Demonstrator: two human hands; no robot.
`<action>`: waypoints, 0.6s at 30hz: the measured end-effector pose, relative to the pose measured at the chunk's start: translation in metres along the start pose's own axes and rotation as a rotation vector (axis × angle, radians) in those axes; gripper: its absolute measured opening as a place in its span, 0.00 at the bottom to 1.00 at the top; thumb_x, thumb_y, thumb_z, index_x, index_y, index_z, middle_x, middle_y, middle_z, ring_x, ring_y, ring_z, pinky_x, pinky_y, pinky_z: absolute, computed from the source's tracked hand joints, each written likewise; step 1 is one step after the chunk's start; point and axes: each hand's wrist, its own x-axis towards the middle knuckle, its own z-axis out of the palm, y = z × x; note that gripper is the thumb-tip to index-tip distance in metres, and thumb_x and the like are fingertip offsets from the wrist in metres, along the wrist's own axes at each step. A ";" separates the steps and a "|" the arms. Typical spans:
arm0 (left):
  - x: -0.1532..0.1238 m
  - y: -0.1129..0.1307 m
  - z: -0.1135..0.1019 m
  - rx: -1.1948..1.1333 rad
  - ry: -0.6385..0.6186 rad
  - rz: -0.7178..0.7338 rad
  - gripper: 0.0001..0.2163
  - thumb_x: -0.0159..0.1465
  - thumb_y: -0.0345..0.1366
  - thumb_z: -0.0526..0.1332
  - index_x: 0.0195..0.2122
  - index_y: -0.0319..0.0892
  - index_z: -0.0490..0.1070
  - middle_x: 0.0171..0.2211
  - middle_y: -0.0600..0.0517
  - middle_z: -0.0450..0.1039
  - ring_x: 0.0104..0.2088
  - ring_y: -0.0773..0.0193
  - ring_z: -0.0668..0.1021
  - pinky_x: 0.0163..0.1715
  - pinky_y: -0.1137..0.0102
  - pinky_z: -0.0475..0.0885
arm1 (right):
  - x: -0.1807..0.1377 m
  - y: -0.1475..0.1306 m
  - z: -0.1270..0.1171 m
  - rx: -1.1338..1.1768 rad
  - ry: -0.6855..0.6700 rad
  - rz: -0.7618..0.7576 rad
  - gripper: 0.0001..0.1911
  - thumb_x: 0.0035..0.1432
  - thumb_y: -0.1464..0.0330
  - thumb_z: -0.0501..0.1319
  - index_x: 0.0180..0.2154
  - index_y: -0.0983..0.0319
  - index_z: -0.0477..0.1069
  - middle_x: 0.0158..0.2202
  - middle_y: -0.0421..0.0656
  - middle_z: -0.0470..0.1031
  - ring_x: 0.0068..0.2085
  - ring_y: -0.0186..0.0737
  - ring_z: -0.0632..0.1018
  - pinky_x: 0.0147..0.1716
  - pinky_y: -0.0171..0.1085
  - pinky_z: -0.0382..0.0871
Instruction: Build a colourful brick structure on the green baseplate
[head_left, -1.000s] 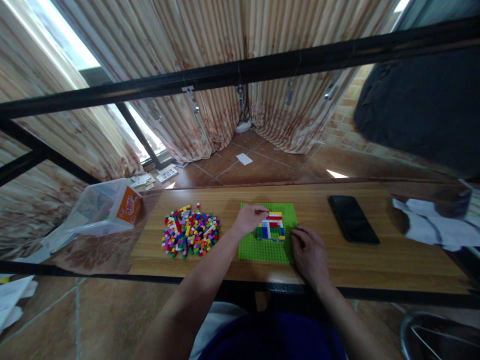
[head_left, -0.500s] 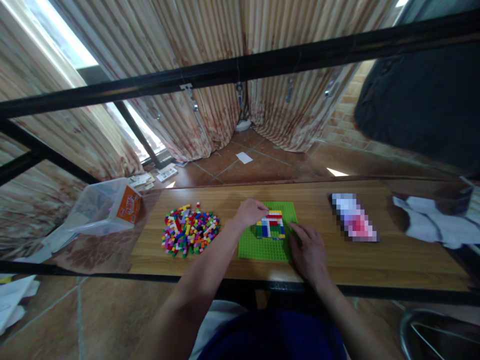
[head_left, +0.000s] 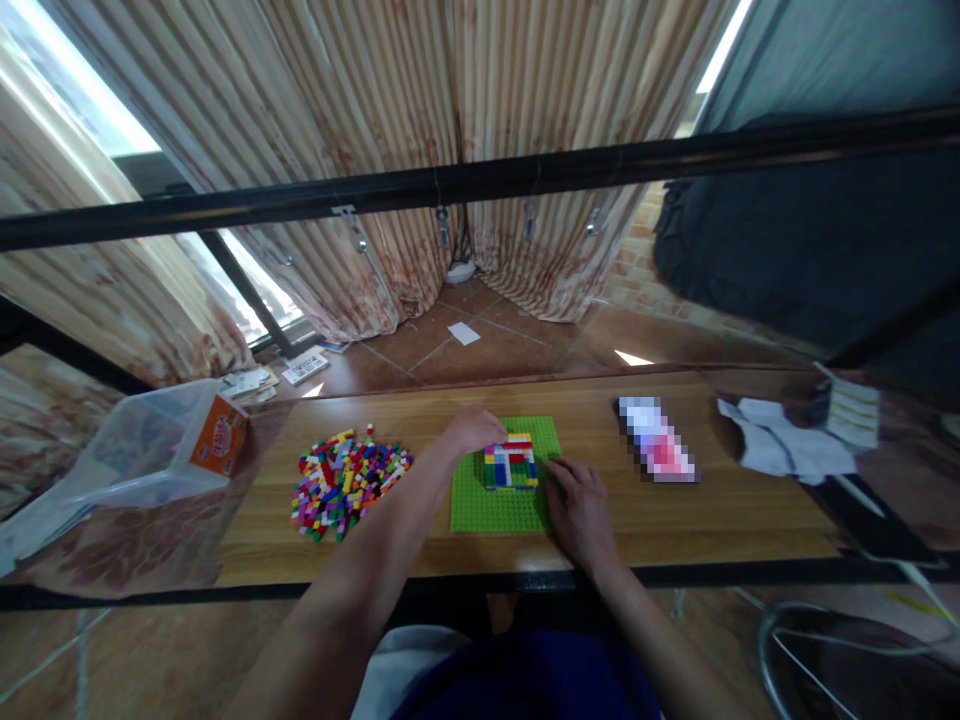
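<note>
A green studded baseplate (head_left: 469, 510) lies on the wooden table. On it stands a low, roughly square build of toy bricks (head_left: 511, 470), in red, white, blue, green and yellow. My left hand (head_left: 476, 430) is at the build's far left corner with its fingertips pinched together. Whatever sits between those fingertips is hidden or too small to make out. On the other side my right hand (head_left: 581, 505) rests at the baseplate's right edge, fingers stretched out and holding nothing. Its fingertips are close to the build but apart from it.
Loose toy bricks (head_left: 345, 485) are heaped on the table's left part. A clear plastic bin (head_left: 150, 440) with an orange label stands beyond the left end. A phone-like object (head_left: 656, 440), pixelated, lies to the right, with papers (head_left: 787, 440) past it. A black bar (head_left: 480, 185) crosses behind.
The whole view has shifted, so the table appears further left and slightly lower. My left hand stays pinched at the build's far left corner; my right hand keeps its place by the baseplate.
</note>
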 end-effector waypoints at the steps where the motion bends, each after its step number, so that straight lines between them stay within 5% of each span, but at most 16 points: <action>1: -0.002 -0.001 0.001 -0.007 -0.006 -0.010 0.07 0.53 0.31 0.64 0.30 0.42 0.82 0.24 0.51 0.79 0.27 0.63 0.77 0.31 0.72 0.71 | 0.000 0.000 0.001 0.001 0.007 -0.002 0.15 0.64 0.68 0.53 0.48 0.61 0.74 0.48 0.50 0.74 0.48 0.46 0.71 0.48 0.46 0.66; 18: -0.012 -0.005 0.015 -0.094 0.104 -0.087 0.11 0.59 0.38 0.60 0.32 0.42 0.82 0.25 0.53 0.77 0.27 0.66 0.74 0.27 0.75 0.67 | -0.001 0.002 0.004 -0.006 0.029 0.007 0.14 0.63 0.67 0.54 0.44 0.61 0.76 0.47 0.50 0.75 0.47 0.47 0.71 0.45 0.46 0.66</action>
